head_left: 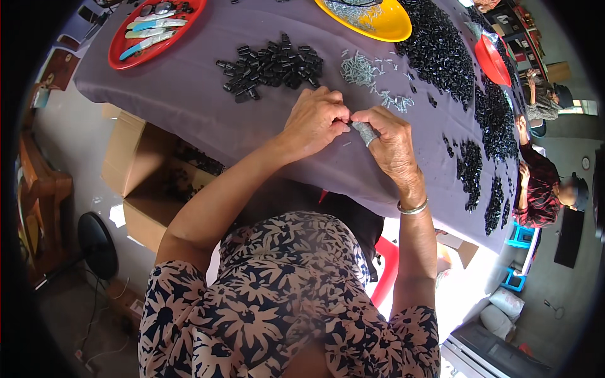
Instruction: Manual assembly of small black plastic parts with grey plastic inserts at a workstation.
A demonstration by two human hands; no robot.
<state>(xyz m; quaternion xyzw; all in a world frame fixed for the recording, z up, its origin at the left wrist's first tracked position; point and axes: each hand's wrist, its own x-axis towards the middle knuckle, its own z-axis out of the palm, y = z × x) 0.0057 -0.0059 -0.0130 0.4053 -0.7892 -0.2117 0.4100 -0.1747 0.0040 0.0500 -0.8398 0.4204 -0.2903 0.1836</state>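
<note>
My left hand (pixel 318 121) and my right hand (pixel 392 142) meet above the near edge of the cloth-covered table. The fingers of my left hand pinch a small black part (pixel 350 122), mostly covered by the fingertips. My right hand's fingertips press close against it; what they hold is hidden. A grey wrap (pixel 365 132) covers one right finger. Just beyond my hands lie a heap of short black cylindrical parts (pixel 277 66) and a scattered pile of small silvery pins or screws (pixel 360 68). One loose silvery piece (pixel 346 144) rests below my fingers.
A red tray (pixel 113 53) with blue and white handled tools sits far left. A yellow bowl (pixel 403 25) holds silvery pieces. Large heaps of black parts (pixel 441 60) cover the right side, near a red bowl (pixel 491 60). Two co-workers sit at right. An open carton (pixel 135 157) stands below left.
</note>
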